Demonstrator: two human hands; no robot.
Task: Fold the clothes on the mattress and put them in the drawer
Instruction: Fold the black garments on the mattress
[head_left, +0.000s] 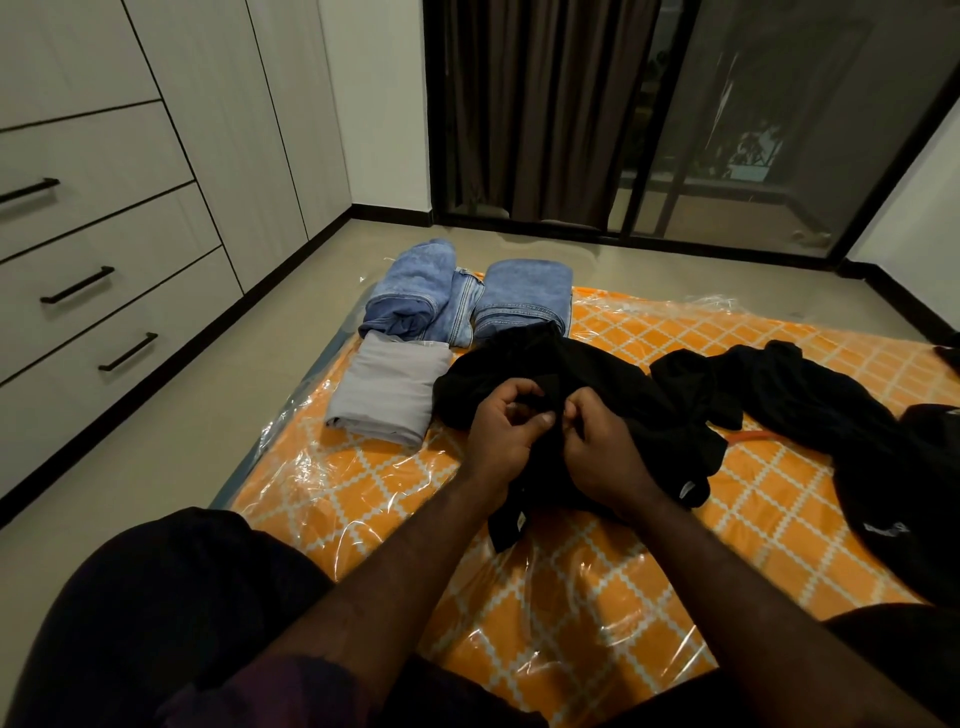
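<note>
Left hand (501, 434) and right hand (605, 447) both pinch black shirt (571, 374), middle of frame, on orange mattress (649, 571). Best way: find edge, shake flat, smooth, then fold. Folded grey cloth (384, 395) and jeans (467, 299) just above-left. More black clothes (805, 389) right. Drawers (104, 291) far left, closed.

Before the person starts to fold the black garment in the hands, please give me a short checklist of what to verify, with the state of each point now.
1. Both hands hold the black garment: ok, left hand and right hand pinch it with a close grip.
2. Garment spread flat: not ok, bunched.
3. Free mattress area in front: ok.
4. Folded pile clear of the work: not ok, the garment overlaps the folded jeans; the grey folded cloth lies beside.
5. Drawer open: not ok, all shut.
6. Other black clothes separate: cannot tell.
</note>
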